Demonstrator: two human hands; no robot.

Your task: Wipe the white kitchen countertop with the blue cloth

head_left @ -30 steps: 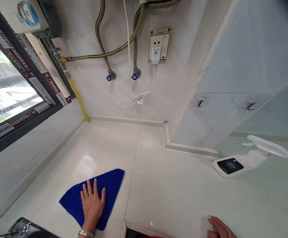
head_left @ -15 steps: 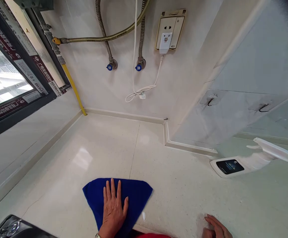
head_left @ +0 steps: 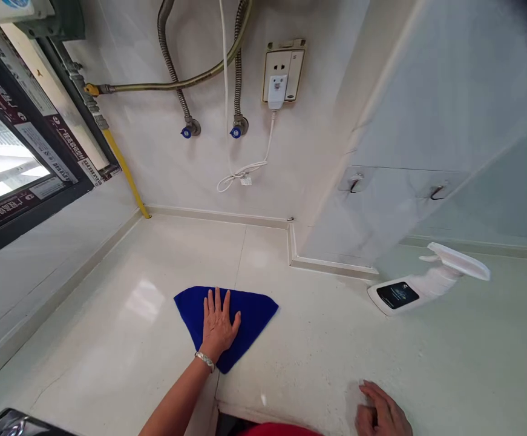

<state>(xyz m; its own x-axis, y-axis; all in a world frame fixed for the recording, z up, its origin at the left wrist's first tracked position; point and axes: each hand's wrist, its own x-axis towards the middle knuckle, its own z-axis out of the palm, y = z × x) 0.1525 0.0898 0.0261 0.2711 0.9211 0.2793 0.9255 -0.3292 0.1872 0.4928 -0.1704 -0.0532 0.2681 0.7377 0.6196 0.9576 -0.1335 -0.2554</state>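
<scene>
My left hand (head_left: pixel 218 330) lies flat on a folded blue cloth (head_left: pixel 256 312), fingers stretched and thumb out to the side. The cloth is spread on the pale countertop (head_left: pixel 299 345) and pressed under the palm. A bracelet (head_left: pixel 205 361) circles that wrist. At the bottom edge of the view, my right hand (head_left: pixel 383 412) rests on the counter with its fingers loosely bent and apart from the thumb; nothing shows in it. Farther up from this hand, a white spray bottle (head_left: pixel 420 287) with a dark label lies on the counter, touched by neither hand.
A raised edge strip (head_left: pixel 218 214) runs along the wall, with a jutting corner right of centre. Above are a plugged-in socket (head_left: pixel 284 71), a white cord (head_left: pixel 249 166), hoses and two valves. A window (head_left: pixel 6 151) is at left, a dark shiny object (head_left: pixel 18 424) at bottom left.
My left hand has pushed the blue cloth forward and slightly right, away from the front edge, so more forearm shows. My right hand stays on the counter. The view has shifted slightly.
</scene>
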